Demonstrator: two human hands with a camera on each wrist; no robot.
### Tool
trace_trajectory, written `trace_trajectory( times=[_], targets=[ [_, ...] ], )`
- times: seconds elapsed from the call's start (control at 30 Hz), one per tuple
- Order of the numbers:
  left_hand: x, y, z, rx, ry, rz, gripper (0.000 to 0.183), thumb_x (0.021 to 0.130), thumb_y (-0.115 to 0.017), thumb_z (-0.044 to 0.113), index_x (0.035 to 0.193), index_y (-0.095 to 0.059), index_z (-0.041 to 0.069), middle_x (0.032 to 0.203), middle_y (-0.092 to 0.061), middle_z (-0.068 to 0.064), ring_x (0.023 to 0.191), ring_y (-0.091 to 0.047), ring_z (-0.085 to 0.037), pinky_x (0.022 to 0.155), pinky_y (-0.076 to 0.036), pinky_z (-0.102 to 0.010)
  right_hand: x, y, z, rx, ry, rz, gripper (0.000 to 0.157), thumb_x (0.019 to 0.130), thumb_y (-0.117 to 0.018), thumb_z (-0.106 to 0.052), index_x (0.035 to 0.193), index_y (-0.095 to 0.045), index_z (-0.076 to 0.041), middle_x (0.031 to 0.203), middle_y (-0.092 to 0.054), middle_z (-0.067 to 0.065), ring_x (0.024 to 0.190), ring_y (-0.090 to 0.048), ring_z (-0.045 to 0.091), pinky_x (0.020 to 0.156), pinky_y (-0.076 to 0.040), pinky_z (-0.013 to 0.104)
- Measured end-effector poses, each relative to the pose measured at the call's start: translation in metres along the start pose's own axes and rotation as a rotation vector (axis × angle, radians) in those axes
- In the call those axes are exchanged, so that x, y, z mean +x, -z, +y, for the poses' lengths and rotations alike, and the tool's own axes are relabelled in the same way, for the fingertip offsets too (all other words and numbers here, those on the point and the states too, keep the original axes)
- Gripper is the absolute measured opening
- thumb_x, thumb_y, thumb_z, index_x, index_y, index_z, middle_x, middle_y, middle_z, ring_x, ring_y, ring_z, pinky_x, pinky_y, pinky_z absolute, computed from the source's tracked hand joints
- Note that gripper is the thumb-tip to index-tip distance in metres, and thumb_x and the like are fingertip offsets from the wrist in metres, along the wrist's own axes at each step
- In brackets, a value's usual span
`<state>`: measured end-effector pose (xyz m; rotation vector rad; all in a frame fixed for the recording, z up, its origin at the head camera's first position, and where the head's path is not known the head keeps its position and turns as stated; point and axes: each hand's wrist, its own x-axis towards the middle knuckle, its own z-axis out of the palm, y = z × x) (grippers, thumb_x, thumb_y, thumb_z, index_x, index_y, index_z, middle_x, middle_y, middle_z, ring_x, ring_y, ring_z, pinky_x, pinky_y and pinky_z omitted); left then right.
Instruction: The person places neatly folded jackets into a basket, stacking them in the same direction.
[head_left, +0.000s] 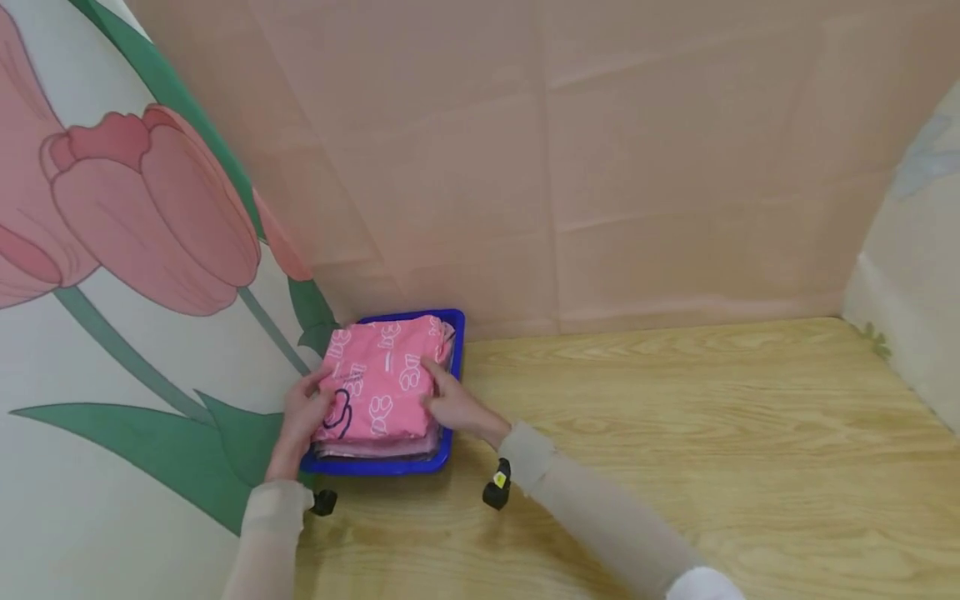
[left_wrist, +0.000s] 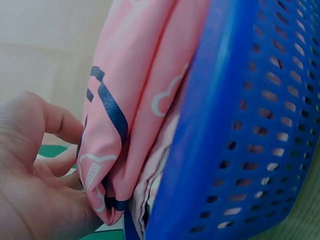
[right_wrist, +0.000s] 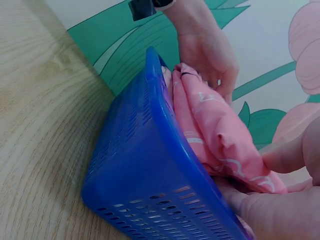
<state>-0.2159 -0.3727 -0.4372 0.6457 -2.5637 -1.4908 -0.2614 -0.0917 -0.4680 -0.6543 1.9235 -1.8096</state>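
A folded pink garment [head_left: 386, 367] with white and dark blue line prints lies on top of a stack of folded cloth in a blue plastic basket [head_left: 378, 468]. My left hand [head_left: 303, 414] grips the garment's left edge, and a dark blue print runs beside those fingers in the left wrist view. At the opposite edge my right hand [head_left: 459, 406] pinches the same garment. In the right wrist view its thumb and fingers [right_wrist: 287, 155] close on the pink fold just above the basket's rim. Paler cloth [left_wrist: 157, 167] shows beneath the garment.
The basket stands on a wood-grain table [head_left: 675, 433] in the corner, close against a tulip-patterned wall [head_left: 150, 358] on the left. A pinkish-beige sheet [head_left: 600, 167] covers the back. A pale panel [head_left: 915, 275] rises at the table's right end.
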Motion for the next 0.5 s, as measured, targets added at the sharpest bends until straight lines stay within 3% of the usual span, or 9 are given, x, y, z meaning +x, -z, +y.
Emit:
trace_trajectory(
  times=[0.07,0.2,0.37,0.43,0.5],
  targets=[
    [-0.001,0.001,-0.002,0.028,-0.012,-0.017,0.062,0.104,-0.052,0.009,0.165,-0.041,0.012,0.166,-0.040,-0.026,0.106,-0.056,-0.025,0.064,-0.049,-0.020,-0.003,-0.001,-0.001,-0.018,0.005,-0.010,0.075,0.103,-0.052,0.002,0.170,-0.019,-0.004,0.175,-0.026,0.019,0.142,-0.049,0.031,0.093,-0.053,0.027],
    [-0.003,0.001,-0.003,0.060,-0.039,-0.049,0.063,0.104,-0.051,0.007,0.165,-0.039,0.006,0.165,-0.039,-0.028,0.113,-0.053,-0.028,0.064,-0.047,-0.020,-0.009,-0.001,-0.004,0.008,0.023,-0.036,0.076,0.101,-0.051,0.007,0.169,-0.018,0.002,0.171,-0.032,0.025,0.140,-0.054,0.034,0.107,-0.054,0.037],
    [-0.005,0.003,0.004,0.115,-0.090,-0.052,0.063,0.101,-0.048,0.004,0.163,-0.037,-0.003,0.162,-0.042,-0.031,0.111,-0.055,-0.029,0.063,-0.046,-0.019,-0.018,0.007,-0.012,0.048,0.038,-0.083,0.074,0.101,-0.047,0.007,0.168,-0.017,0.003,0.167,-0.037,0.028,0.140,-0.055,0.037,0.111,-0.054,0.044],
    [-0.007,0.002,0.011,0.166,-0.108,-0.038,0.064,0.100,-0.048,0.004,0.162,-0.035,-0.006,0.162,-0.042,-0.032,0.115,-0.056,-0.032,0.073,-0.051,-0.023,-0.022,0.014,-0.015,0.043,0.037,-0.098,0.074,0.102,-0.048,0.005,0.169,-0.017,0.003,0.166,-0.037,0.029,0.141,-0.053,0.038,0.113,-0.052,0.045],
    [-0.007,0.000,0.017,0.228,-0.141,-0.017,0.065,0.099,-0.050,0.006,0.161,-0.036,-0.009,0.161,-0.042,-0.035,0.125,-0.057,-0.040,0.092,-0.057,-0.035,-0.025,0.021,-0.017,0.026,0.050,-0.105,0.074,0.102,-0.051,0.002,0.168,-0.019,0.002,0.166,-0.037,0.029,0.144,-0.050,0.040,0.117,-0.049,0.048]
  ],
)
